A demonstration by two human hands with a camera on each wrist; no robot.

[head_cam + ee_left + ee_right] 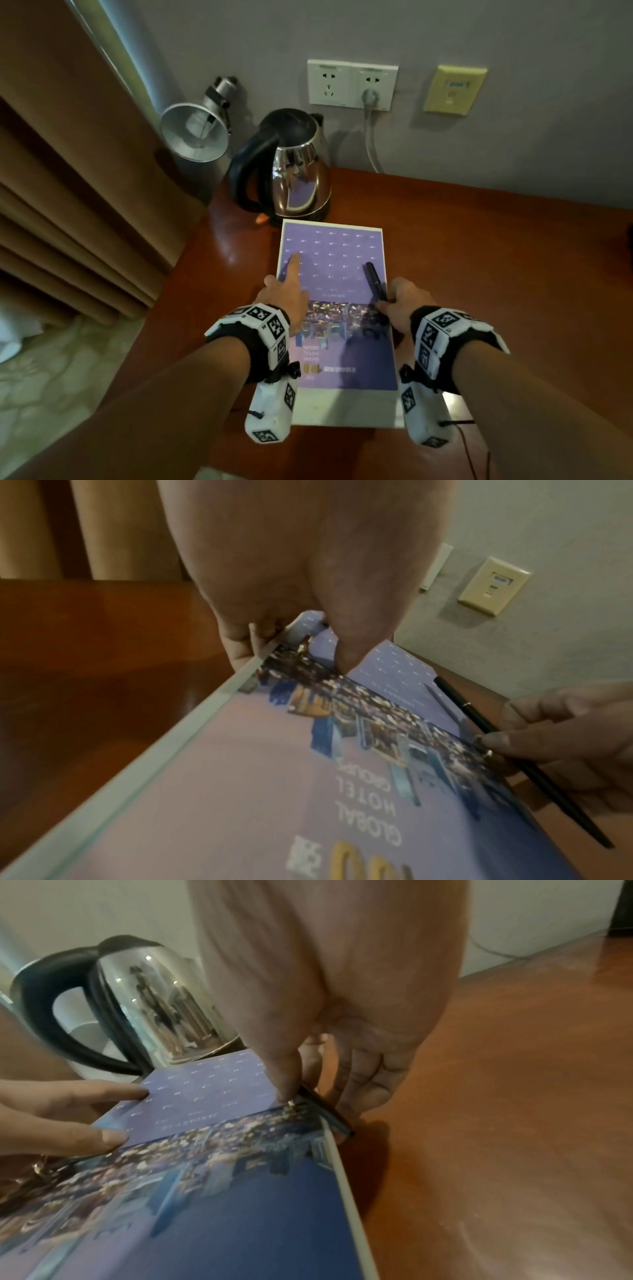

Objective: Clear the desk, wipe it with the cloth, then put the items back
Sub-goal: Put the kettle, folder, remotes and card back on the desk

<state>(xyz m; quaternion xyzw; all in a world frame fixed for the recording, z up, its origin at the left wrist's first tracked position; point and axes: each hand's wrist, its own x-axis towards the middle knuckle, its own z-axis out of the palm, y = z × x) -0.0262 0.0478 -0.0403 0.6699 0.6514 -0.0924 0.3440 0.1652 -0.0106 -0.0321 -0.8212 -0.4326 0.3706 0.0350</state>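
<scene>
Desk (479, 274): glossy wood, seen across lower right of the head view. Calendar (337, 325) is laid flat on it at centre frame, its far edge just beside the kettle (291, 164) at upper centre.

Calendar is judged light: stiff board w/ slick print, hinged by rings mid-length, so a fold or flop is prob. if it is lifted by one end. It is best taken at both long edges by the rings and kept level.

L hand (286, 298) is set at the left edge. Index is laid straight on the upper page and other fingers are curled at the edge, so the edge appears gripped.

R hand (402, 301) is at the right edge. Thumb is pressed on the pen (375, 281) w/ fingers curled beside the edge, so the pen is pinched.

Pen is thin and round, judged apt to roll off if the calendar is tilted.
</scene>
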